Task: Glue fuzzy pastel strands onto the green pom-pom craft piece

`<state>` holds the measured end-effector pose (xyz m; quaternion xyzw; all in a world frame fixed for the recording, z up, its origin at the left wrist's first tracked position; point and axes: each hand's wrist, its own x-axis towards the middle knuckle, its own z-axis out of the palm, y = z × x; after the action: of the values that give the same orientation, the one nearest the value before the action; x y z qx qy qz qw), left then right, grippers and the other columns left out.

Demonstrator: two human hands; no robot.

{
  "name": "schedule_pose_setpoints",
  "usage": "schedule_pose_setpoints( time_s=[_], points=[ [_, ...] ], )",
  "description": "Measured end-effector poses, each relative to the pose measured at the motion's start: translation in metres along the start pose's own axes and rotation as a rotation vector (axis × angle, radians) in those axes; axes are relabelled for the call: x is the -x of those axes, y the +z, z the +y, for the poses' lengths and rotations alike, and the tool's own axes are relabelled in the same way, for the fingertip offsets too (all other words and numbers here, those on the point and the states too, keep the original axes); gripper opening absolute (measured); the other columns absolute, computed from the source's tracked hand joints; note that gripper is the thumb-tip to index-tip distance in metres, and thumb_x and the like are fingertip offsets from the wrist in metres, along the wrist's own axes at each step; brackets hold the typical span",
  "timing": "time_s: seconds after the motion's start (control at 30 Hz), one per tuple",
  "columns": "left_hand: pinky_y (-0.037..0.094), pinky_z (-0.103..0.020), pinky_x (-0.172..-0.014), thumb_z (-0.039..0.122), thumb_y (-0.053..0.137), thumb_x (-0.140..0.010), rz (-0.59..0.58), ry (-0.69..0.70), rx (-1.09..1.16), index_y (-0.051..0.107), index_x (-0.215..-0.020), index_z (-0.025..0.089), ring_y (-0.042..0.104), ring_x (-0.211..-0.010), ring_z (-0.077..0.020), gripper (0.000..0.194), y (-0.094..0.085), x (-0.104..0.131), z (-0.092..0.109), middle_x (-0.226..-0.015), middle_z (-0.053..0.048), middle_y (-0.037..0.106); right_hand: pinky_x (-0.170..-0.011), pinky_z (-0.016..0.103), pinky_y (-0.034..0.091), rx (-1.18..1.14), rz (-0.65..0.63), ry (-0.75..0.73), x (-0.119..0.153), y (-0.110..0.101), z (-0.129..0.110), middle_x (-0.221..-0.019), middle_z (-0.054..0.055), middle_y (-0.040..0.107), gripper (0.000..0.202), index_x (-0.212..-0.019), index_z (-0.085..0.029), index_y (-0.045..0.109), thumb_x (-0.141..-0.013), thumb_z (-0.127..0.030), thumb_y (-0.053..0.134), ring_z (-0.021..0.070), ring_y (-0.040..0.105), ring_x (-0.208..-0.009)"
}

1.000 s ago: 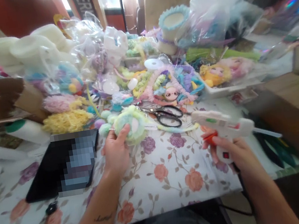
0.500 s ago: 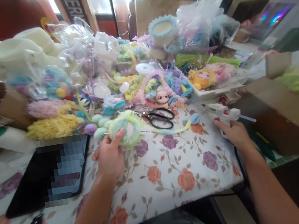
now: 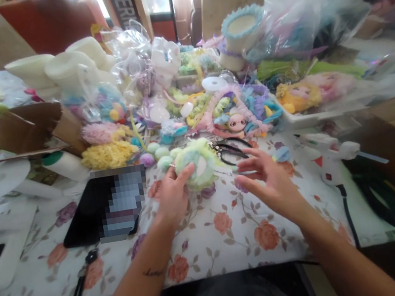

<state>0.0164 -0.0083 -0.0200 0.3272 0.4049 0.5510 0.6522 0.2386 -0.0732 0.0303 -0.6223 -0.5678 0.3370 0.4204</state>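
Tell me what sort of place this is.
Probably a small craft workshop: the left hand holds a round fluffy pale green piece, and black loop-handled scissors and a white plastic glue gun lie nearby.

This looks like a craft room or a small workshop, but I can't tell if it is inside a home. A glue gun (image 3: 324, 144) lies at the right of the frame, black scissors (image 3: 223, 143) are in the middle, and a spool of white thread (image 3: 66, 166) is at the left. Behind them, a doll's head (image 3: 237, 122), fluffy yellow yarn (image 3: 110, 155), shiny plastic bags (image 3: 307, 10) and a cardboard box (image 3: 25, 130) crowd a table with a flowery cloth (image 3: 214, 250) on it.
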Motion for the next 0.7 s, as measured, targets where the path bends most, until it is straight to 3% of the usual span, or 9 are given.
schedule_pose_setpoints(
  time_s=[0.07,0.13,0.23,0.4,0.5,0.7],
  points=[
    [0.058,-0.031,-0.098,0.039,0.094,-0.074,0.007,-0.029,0.011,0.072,-0.120,0.020,0.077,-0.113,-0.0243,0.054,0.007,0.003,0.004,-0.113,-0.006,0.082,-0.090,0.050,0.065,-0.049,-0.133,0.062,-0.018,0.020,-0.006,-0.115,0.014,0.078,0.087,-0.152,-0.022,0.051,-0.082,-0.067,0.079,0.0328,0.079,-0.100],
    [0.059,-0.034,-0.100,0.039,0.094,-0.072,0.002,-0.051,0.021,0.072,-0.122,0.020,0.076,-0.116,-0.0268,0.058,0.013,0.005,0.006,-0.115,-0.007,0.082,-0.102,0.054,0.062,-0.085,-0.206,0.079,-0.028,0.034,-0.008,-0.133,0.017,0.074,0.086,-0.152,-0.022,0.050,-0.083,-0.066,0.078,0.0356,0.076,-0.115],
    [0.058,-0.037,-0.104,0.039,0.092,-0.073,-0.019,-0.057,0.032,0.073,-0.122,0.020,0.074,-0.121,-0.0288,0.056,0.016,0.006,0.007,-0.117,-0.008,0.082,-0.112,0.055,0.057,-0.186,-0.154,0.060,-0.031,0.050,-0.002,-0.157,0.015,0.060,0.082,-0.151,-0.025,0.050,-0.083,-0.062,0.078,0.0378,0.067,-0.133],
    [0.059,-0.035,-0.102,0.038,0.094,-0.069,-0.031,-0.058,0.013,0.074,-0.109,0.019,0.073,-0.123,-0.0294,0.048,0.020,0.010,0.009,-0.111,-0.008,0.082,-0.098,0.051,0.065,-0.421,-0.103,0.119,-0.025,0.060,0.011,-0.138,0.014,0.072,0.095,-0.162,-0.026,0.035,-0.083,-0.056,0.080,0.0348,0.073,-0.121],
    [0.060,-0.032,-0.096,0.037,0.095,-0.067,-0.015,-0.072,-0.030,0.073,-0.097,0.019,0.075,-0.117,-0.0281,0.041,0.023,0.012,0.011,-0.105,-0.008,0.082,-0.102,0.052,0.064,-0.405,-0.096,0.116,-0.024,0.059,0.012,-0.144,0.014,0.068,0.095,-0.160,-0.028,0.039,-0.081,-0.055,0.083,0.0348,0.071,-0.125],
    [0.062,-0.034,-0.094,0.041,0.093,-0.073,-0.056,-0.100,-0.085,0.076,-0.113,0.020,0.077,-0.110,-0.0283,0.049,0.022,0.014,0.008,-0.107,-0.007,0.082,-0.104,0.050,0.063,-0.382,-0.061,0.108,-0.024,0.060,0.013,-0.145,0.012,0.067,0.089,-0.157,-0.029,0.043,-0.079,-0.047,0.083,0.0333,0.072,-0.124]
  ],
)
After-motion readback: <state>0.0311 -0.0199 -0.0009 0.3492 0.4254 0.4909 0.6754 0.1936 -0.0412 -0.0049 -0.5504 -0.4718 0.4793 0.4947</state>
